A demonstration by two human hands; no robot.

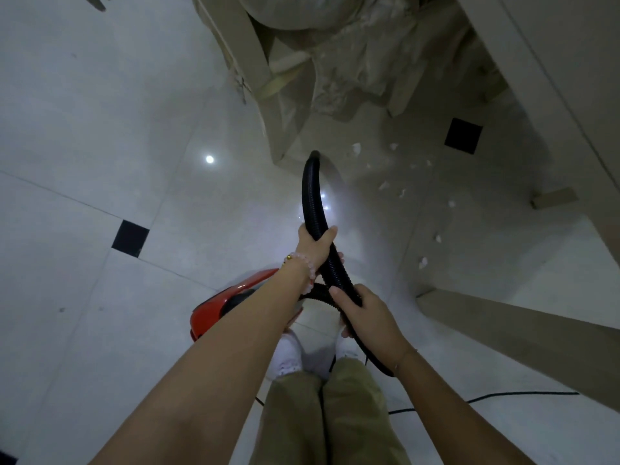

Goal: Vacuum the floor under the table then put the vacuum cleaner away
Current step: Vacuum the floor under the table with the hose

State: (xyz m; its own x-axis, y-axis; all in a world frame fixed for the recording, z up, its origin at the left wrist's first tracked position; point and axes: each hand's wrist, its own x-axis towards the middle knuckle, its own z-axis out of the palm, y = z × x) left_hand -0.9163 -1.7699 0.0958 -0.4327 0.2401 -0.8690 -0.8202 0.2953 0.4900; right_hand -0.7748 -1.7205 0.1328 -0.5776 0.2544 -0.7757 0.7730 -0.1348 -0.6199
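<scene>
While the left hand (315, 246) curls tight around the black hose (310, 196), the right hand (364, 313) grabs the hose lower down, closer to the red vacuum cleaner (214, 307). The vacuum cleaner sits on the floor (100, 162). Far past it to the right, white scraps (423, 262) lie on the floor.

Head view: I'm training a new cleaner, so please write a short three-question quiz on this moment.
1. True or false: both the left hand and the right hand grip the black ribbed vacuum hose.
2. The red plastic vacuum cleaner body sits: A on a chair; B on the pale tiled floor; C on the table.
3. Fill in: the white paper scraps lie to the hose's ____ in the picture.
Key: 1 true; 2 B; 3 right.
</scene>
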